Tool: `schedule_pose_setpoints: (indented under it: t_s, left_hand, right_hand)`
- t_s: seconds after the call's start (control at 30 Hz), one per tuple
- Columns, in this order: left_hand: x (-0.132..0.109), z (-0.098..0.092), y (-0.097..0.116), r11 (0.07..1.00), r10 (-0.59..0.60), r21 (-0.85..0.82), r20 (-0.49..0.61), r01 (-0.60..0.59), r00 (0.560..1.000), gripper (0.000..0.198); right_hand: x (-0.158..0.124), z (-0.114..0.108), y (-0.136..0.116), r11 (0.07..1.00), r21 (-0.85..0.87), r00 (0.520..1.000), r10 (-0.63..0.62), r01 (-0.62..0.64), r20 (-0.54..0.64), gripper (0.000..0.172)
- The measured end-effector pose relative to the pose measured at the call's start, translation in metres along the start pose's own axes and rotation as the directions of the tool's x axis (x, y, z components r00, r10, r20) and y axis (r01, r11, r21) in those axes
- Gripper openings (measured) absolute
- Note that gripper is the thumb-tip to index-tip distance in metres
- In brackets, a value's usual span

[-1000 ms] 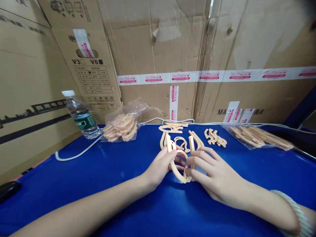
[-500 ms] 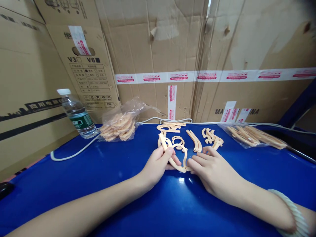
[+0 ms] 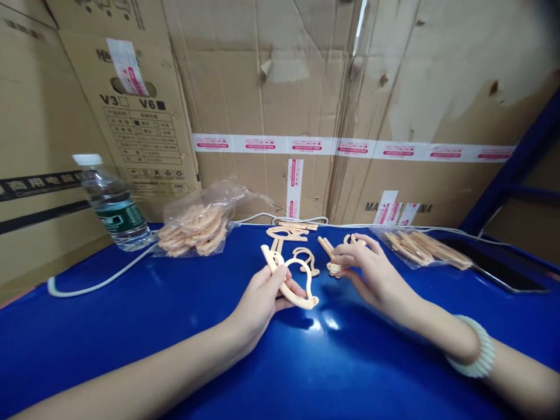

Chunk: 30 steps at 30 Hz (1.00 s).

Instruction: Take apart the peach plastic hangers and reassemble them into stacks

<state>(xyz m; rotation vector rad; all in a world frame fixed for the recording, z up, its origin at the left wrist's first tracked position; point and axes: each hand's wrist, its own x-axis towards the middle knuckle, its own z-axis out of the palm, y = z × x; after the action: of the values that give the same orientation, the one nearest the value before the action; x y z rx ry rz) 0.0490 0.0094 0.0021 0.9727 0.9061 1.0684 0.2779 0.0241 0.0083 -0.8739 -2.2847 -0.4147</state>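
Note:
My left hand [image 3: 261, 294] is closed around a peach plastic hook assembly [image 3: 292, 281], a curved piece joined to a straight arm, held just above the blue table [image 3: 184, 326]. To its right, my right hand [image 3: 366, 269] has its fingertips pinched on a small curved peach piece [image 3: 333, 256] among the loose pieces lying there. Another hook-shaped piece [image 3: 306, 258] lies between the two hands. A small stack of flat peach pieces [image 3: 289, 231] sits behind them near the wall.
A water bottle [image 3: 112, 203] stands at the back left beside a plastic bag of peach parts [image 3: 198, 224]. Another bag of long peach pieces [image 3: 423, 247] lies at the back right. A white cable [image 3: 100, 279] runs along the table. Cardboard boxes [image 3: 280, 105] wall the back.
My right hand let go of the assembly and moved back and right to the loose pieces, pinching one. My left hand keeps hold of the assembly. The camera view shifted right.

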Motion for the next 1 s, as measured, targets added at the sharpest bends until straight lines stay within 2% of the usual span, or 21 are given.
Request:
schedule_pose_setpoints:
  t_s: [0.07,0.2,0.5,0.77,1.0]
  left_hand:
    - [0.0,0.001,0.0,1.0,-0.002,0.025,0.008,0.002,1.0,0.025]
    - [-0.001,0.003,0.0,1.0,0.007,0.012,-0.001,-0.007,1.0,0.024]
    - [-0.001,0.001,-0.002,1.0,0.015,-0.004,0.023,-0.015,1.0,0.021]
    - [0.0,0.001,-0.001,1.0,0.008,-0.016,0.025,-0.007,1.0,0.023]
    - [-0.003,0.003,0.002,1.0,0.01,-0.003,0.008,-0.01,1.0,0.022]
  right_hand:
    - [0.0,0.004,0.013,0.999,-0.002,0.999,0.037,-0.037,0.033,0.026]
    - [0.0,0.014,0.028,0.997,0.074,0.991,0.021,-0.031,0.135,0.032]
    - [-0.002,0.025,0.031,0.935,0.334,0.982,0.06,-0.118,0.178,0.027]
    - [-0.004,0.023,0.032,0.962,0.247,0.978,0.069,-0.117,0.195,0.031]
    - [-0.001,0.015,0.029,0.964,0.248,0.969,0.033,-0.096,0.245,0.025]
